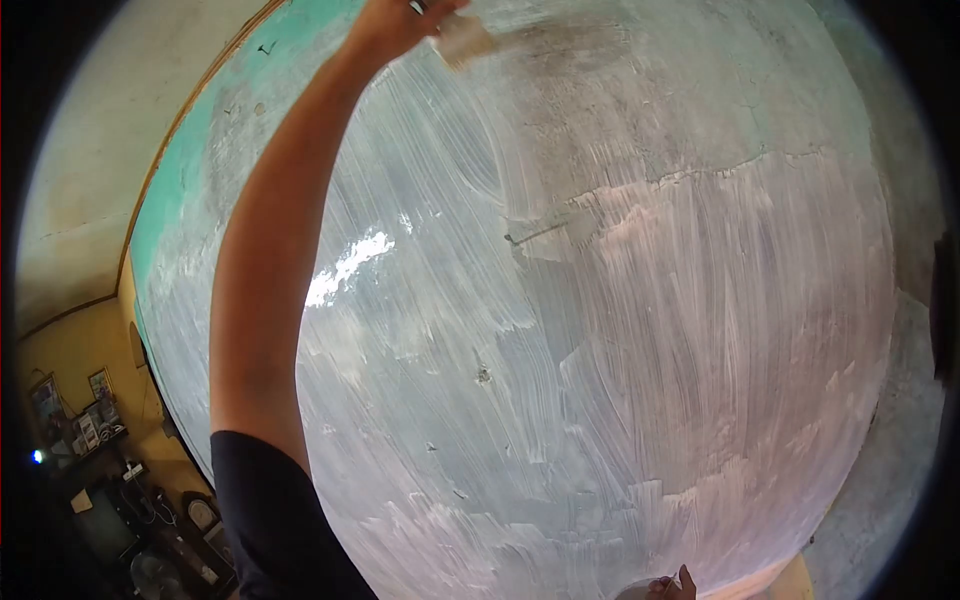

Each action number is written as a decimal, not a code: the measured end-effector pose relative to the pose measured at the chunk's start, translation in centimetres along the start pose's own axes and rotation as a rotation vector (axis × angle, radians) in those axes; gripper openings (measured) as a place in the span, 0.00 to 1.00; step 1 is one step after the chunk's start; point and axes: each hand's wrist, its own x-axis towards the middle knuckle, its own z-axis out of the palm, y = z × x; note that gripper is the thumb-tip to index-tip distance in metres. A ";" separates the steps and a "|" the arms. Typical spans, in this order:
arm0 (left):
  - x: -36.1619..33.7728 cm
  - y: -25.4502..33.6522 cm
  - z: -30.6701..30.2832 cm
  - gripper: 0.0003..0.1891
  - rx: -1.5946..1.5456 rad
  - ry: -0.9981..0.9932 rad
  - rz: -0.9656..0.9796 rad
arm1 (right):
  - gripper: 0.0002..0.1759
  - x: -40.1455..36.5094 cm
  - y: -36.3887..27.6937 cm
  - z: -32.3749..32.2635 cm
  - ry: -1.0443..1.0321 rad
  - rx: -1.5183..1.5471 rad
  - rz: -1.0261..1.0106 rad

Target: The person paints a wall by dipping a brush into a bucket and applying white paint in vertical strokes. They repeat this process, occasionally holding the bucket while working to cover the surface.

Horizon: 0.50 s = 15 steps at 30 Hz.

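My left hand (395, 25) is raised at the top of the view, with the arm stretched up from a dark sleeve. Its fingers are closed round a paintbrush (464, 42) whose pale, wide bristles meet the wall (450, 300); the handle is mostly hidden or cut off. Streaky white paint covers much of the wall, with a wet shine left of centre. Low down at the bottom edge, my right hand (675, 586) is partly visible, fingers curled at a pale rounded container (634, 592). Most of that container lies outside the frame.
Bare grey-brown plaster (580, 90) shows near the brush, and green paint (185, 190) runs along the left edge. A nail (512, 239) sticks out mid-wall by a crack. At the lower left are shelves (95, 440) with pictures and a fan (155, 575).
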 end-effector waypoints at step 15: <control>-20.1 13.1 7.0 0.10 0.053 -0.314 0.544 | 0.25 -1.1 0.5 -1.9 -0.023 -0.083 -0.062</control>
